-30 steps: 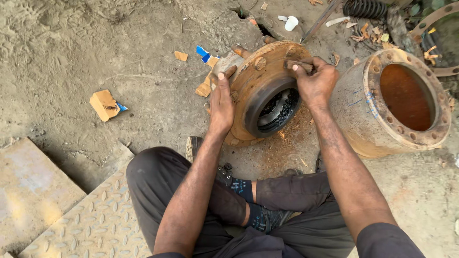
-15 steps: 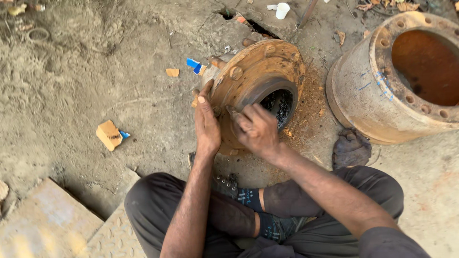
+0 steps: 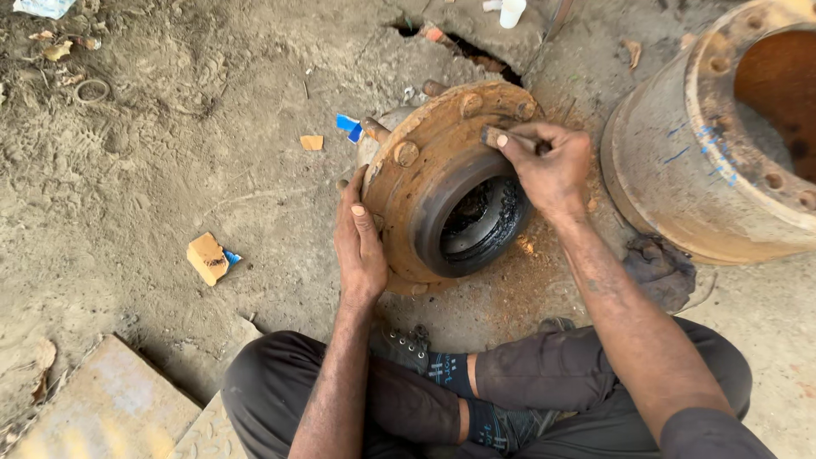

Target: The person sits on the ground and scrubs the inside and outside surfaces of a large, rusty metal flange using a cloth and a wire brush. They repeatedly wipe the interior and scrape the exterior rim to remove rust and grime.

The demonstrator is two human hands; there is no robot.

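Note:
A rusty round wheel hub stands tilted on the dirt ground in front of my crossed legs, its dark greasy bore facing me. My left hand lies flat against the hub's left rim, steadying it. My right hand is at the hub's upper right flange, fingers closed on a small brownish tool or block pressed onto the rusty face. Rust powder lies on the ground under the hub.
A large rusty brake drum lies on its side at the right. A dark rag sits below it. A small orange box, paper scraps and a white cap lie on the dirt. Metal plates are at bottom left.
My right hand has moved from the hub's lower middle face up to its upper right flange. My left hand stays on the left rim. The view has shifted slightly.

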